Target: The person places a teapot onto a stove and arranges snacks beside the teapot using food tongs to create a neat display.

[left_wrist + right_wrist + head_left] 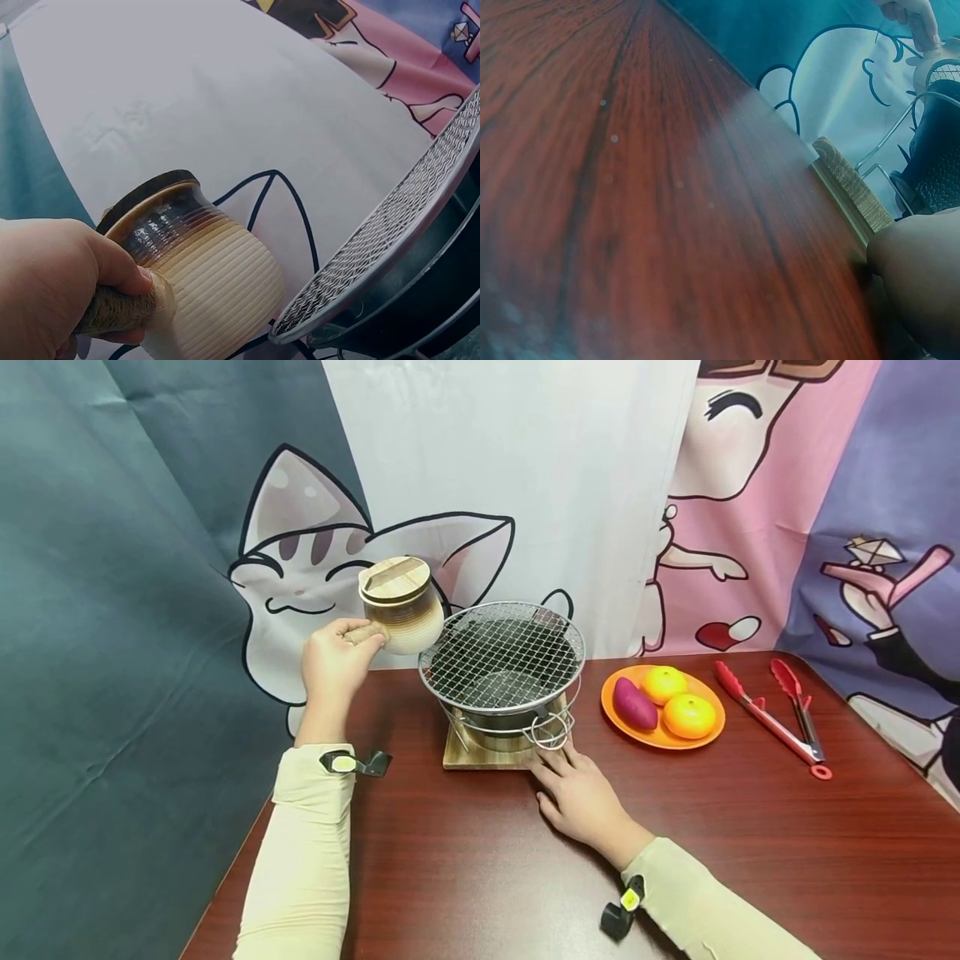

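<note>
Here we are, the left hand (330, 667) up in the air, thumb and fingers curled firmly round the handle (365, 632) of a small brown-and-cream pot (408, 627), no slack showing in that pinch. On top sits its wooden lid (393, 578), and the pot looks roughly upright, clear of the table (450, 860)!

Now the key line: the pot is just beyond the left fingers, to their right, its handle running back to them, and the wire mesh (502, 652) lies farther right, just beside the pot and a touch lower. Whether pot and rim touch, I cannot tell. The left hand is plainly nearer the pot.

Over to the right hand (581, 797), fingers spread and nearly straight, gripping nothing that shows, tips resting at the front of the wooden board (480, 757), well apart from the pot. Up from that board stands the dark round stove (491, 720), the mesh across its top.

Wider out to the right, an orange plate (663, 741) carries 1 purple sweet potato (634, 704) and 2 oranges (690, 717), and beyond it lie the red tongs (777, 724), arms parted
</note>
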`<state>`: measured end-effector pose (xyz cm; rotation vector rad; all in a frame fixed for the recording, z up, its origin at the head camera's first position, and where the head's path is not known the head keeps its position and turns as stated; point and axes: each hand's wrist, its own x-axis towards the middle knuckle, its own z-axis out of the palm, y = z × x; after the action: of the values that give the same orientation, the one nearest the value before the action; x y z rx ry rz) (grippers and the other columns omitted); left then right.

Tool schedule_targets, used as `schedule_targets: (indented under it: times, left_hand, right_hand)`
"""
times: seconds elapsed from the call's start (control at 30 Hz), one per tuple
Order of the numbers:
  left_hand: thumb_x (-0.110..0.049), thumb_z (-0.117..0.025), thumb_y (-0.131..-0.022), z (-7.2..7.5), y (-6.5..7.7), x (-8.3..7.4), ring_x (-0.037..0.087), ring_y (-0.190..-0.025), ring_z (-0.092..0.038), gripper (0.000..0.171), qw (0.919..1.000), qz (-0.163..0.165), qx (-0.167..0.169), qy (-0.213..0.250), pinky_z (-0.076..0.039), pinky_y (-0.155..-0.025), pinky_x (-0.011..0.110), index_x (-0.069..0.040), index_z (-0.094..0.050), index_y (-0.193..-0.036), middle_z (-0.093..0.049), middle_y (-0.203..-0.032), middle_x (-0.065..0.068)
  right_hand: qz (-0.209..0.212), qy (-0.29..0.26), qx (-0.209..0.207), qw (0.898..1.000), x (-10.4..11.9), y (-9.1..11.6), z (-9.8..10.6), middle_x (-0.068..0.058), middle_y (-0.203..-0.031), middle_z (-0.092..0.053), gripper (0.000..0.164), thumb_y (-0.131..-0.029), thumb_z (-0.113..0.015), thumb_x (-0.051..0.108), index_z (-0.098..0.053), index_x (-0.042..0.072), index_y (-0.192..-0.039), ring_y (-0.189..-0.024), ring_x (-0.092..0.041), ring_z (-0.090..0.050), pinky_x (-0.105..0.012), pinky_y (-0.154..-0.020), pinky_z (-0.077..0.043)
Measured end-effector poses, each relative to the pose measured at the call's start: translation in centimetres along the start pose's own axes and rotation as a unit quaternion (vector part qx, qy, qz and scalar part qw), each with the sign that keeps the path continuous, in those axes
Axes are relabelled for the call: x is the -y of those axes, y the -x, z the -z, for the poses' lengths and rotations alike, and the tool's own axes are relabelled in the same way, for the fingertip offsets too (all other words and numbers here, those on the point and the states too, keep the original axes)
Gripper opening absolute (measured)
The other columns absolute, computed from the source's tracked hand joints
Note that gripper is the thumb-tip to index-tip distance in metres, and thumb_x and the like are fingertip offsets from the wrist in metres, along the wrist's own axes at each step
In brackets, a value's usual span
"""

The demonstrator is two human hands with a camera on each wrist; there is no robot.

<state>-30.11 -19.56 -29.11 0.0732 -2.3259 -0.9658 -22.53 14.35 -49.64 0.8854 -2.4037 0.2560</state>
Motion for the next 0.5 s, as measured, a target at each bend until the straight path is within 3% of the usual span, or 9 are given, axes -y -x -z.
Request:
schedule_targets:
  times: [0.5]
  left_hand:
    - [-0.031,-0.078,-0.082,-0.6,0.0,-1.2,0.029,-0.105,-0.069,0.032,0.9999,-0.003,0.014,0.002,-0.051,-0.089,0.047,-0.014,-0.079,-0.109,-0.076,-0.108,0.008]
  right_hand:
    - [0.002,0.005,-0.002,1.0,0.0,0.0,0.1,-0.014,-0.136,-0.062,0.053,-0.082,-0.073,0.026,-0.067,0.011,-0.133,-0.131,-0.052,-0.049,-0.059,-0.095,-0.048]
